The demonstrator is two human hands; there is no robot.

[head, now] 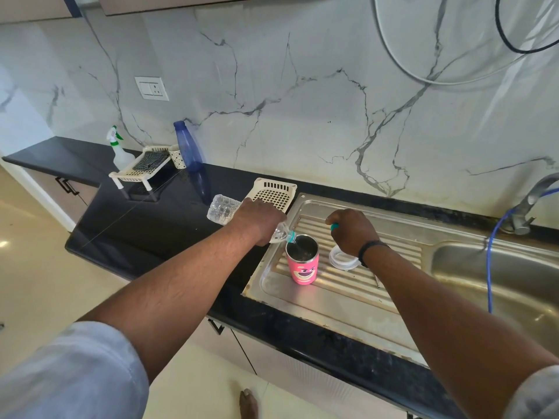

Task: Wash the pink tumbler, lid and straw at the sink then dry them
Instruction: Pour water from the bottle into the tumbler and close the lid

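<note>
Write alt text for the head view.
A left hand tips a clear plastic bottle into an open pink tumbler on a steel drainboard. The right hand pinches a small teal cap above a clear round lid.

The left hand [260, 220] grips a clear plastic bottle [225, 210], tilted so its mouth pours water into the open pink tumbler [302, 263], which stands upright on the ribbed draining board [348, 300] near the counter's front edge. The right hand [352, 231] pinches a small teal cap [334, 227] above the clear lid [341, 259] lying just right of the tumbler
</note>
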